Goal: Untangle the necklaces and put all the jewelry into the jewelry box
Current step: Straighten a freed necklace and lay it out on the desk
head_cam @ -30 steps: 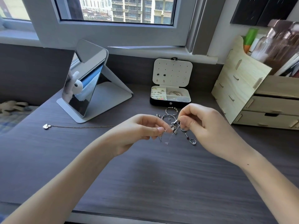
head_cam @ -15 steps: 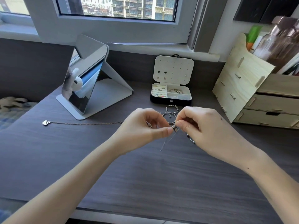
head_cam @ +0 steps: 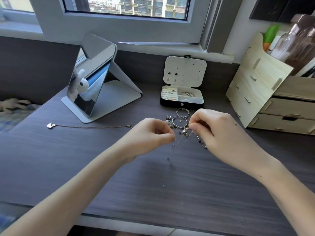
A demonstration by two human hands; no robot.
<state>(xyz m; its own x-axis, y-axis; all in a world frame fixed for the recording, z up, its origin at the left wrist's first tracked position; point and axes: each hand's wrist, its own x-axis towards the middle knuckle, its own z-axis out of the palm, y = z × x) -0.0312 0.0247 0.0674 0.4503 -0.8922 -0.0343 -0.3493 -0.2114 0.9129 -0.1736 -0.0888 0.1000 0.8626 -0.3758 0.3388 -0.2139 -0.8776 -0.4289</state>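
left hand (head_cam: 150, 135): pinches chain (head_cam: 173, 145) | right hand (head_cam: 219, 133): pinches tangle (head_cam: 185, 129) | hands near, not touching | box (head_cam: 182, 104): open behind, lid up | heart necklace (head_cam: 92, 127): flat on desk (head_cam: 153, 184), left

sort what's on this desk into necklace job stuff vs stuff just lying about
Job: tangled necklaces pinched by left hand and right hand; heart-pendant necklace; bangles; open jewelry box.
Lying about: folding mirror; wooden drawer organizer; plush toy.

Bedroom vanity desk (head_cam: 153, 184): mirror (head_cam: 90, 82), window (head_cam: 126, 7).
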